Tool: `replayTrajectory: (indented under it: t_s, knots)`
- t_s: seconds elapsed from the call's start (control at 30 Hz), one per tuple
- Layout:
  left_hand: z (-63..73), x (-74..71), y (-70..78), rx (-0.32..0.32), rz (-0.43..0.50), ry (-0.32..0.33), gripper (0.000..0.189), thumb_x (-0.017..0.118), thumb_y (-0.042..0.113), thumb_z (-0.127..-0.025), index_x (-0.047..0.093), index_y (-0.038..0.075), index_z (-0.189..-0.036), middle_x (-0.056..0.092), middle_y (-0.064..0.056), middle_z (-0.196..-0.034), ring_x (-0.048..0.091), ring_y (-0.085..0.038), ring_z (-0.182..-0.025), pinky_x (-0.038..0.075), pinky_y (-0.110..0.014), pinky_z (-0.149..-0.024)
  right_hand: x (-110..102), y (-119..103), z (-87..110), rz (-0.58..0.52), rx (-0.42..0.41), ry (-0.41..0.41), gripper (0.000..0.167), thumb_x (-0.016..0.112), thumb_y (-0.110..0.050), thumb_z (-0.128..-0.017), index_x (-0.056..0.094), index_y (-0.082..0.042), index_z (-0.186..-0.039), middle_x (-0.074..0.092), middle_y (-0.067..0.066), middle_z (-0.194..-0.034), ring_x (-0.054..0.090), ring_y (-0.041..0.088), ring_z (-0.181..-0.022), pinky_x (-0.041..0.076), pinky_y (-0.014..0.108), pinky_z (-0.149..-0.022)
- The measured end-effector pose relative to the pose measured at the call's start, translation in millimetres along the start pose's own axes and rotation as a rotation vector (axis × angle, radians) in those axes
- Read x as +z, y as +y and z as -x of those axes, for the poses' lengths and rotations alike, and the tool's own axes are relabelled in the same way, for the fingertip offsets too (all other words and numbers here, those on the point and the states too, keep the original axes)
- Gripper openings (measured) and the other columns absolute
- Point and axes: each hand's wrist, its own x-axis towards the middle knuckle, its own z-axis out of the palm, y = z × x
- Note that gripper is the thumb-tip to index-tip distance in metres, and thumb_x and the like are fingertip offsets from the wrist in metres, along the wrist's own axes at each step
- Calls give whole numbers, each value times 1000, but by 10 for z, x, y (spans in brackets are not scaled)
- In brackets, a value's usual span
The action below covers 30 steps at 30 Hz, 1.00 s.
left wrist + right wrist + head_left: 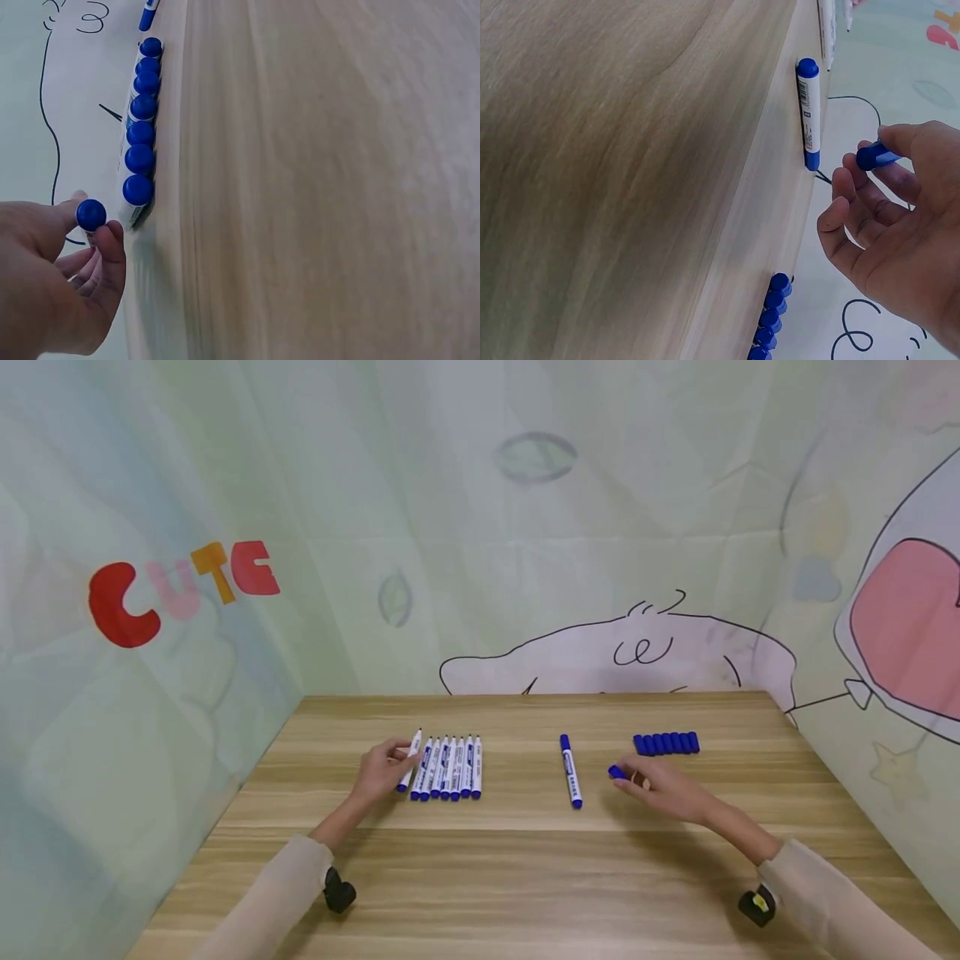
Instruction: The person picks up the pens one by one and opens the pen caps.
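Note:
In the head view my left hand [382,770] pinches an uncapped white marker [410,763] with a blue end, at the left of a row of uncapped markers [446,768] lying side by side. A blue marker cap [617,772] is pinched between the thumb and finger of my right hand [663,787]. Between the hands lies a capped marker [572,772], its blue cap toward the far side. The left wrist view shows the round blue end of the held marker [91,215]; the right wrist view shows the held cap [877,157].
Behind my right hand, several blue caps [666,743] lie in a tight row near the back edge of the wooden table [525,885]. A printed curtain [390,527] hangs behind the table and along its sides. A small black device [339,891] sits at the left wrist.

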Motion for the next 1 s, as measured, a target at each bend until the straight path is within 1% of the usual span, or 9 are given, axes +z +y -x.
replayTrajectory:
  t_s: [0.07, 0.13, 0.27, 0.33, 0.4, 0.57, 0.7, 0.8, 1.0]
  knots:
    - [-2, 5, -18, 4, -6, -2, 40, 74, 17, -94, 65, -10, -123, 72, -29, -101, 71, -31, -84, 59, -27, -68, 5, 4, 6, 1, 4, -3, 18, 60, -18, -104, 67, -3, -112, 70, 4, -94, 59, 3, -83, 53, 22, -69]
    - [-7, 16, -33, 19, -16, 2, 39, 75, 16, -93, 66, -10, -121, 73, -28, -100, 71, -30, -83, 58, -27, -67, 9, 9, 10, 5, -3, -2, 19, 60, -19, -104, 68, -4, -112, 70, 4, -95, 59, 3, -84, 53, 22, -69]
    - [-19, 41, -66, 46, -62, -1, 38, 74, 14, -93, 67, -12, -119, 73, -29, -101, 71, -37, -91, 61, -37, -76, 9, 15, 11, 4, -11, -5, 19, 59, -21, -105, 67, -5, -111, 69, 2, -95, 59, 3, -85, 53, 22, -70]
    - [-20, 48, -74, 51, -85, -3, 37, 74, 14, -93, 68, -12, -118, 73, -29, -101, 71, -38, -92, 60, -42, -79, 10, 14, 11, 3, -15, -5, 19, 59, -21, -105, 68, -5, -110, 69, 2, -95, 59, 3, -85, 53, 22, -70]
    - [-21, 51, -77, 51, -108, -5, 36, 73, 14, -93, 68, -12, -117, 74, -28, -100, 71, -37, -92, 60, -43, -80, 11, 14, 11, 0, -16, -8, 20, 59, -21, -105, 68, -5, -110, 70, 3, -95, 59, 3, -85, 53, 22, -70]
    - [-7, 43, -38, 41, -156, -20, 37, 74, 17, -93, 69, -11, -117, 74, -25, -96, 70, -32, -87, 57, -38, -75, 16, 8, 17, -4, -14, -8, 22, 59, -23, -105, 68, -4, -112, 71, 3, -97, 59, 3, -86, 53, 22, -71]
    - [8, 33, -4, 14, -175, -49, 40, 73, 19, -94, 67, -11, -119, 74, -24, -97, 68, -27, -82, 54, -31, -68, 22, 10, 28, -5, -22, -6, 21, 59, -21, -105, 68, -3, -111, 71, 3, -97, 60, 3, -86, 53, 22, -71]
    - [13, 27, 8, -5, -183, -59, 42, 73, 21, -95, 66, -11, -121, 74, -24, -98, 67, -25, -79, 51, -27, -64, 24, 18, 32, -1, -32, -4, 18, 59, -19, -105, 68, -4, -109, 70, 3, -95, 59, 3, -85, 53, 22, -70]
    - [5, 26, 15, -7, -191, -62, 43, 72, 22, -95, 66, -11, -121, 73, -25, -99, 66, -22, -76, 49, -25, -61, 18, 52, 30, -10, -48, -2, 15, 59, -17, -104, 67, -4, -107, 70, 4, -93, 59, 3, -84, 54, 22, -69]
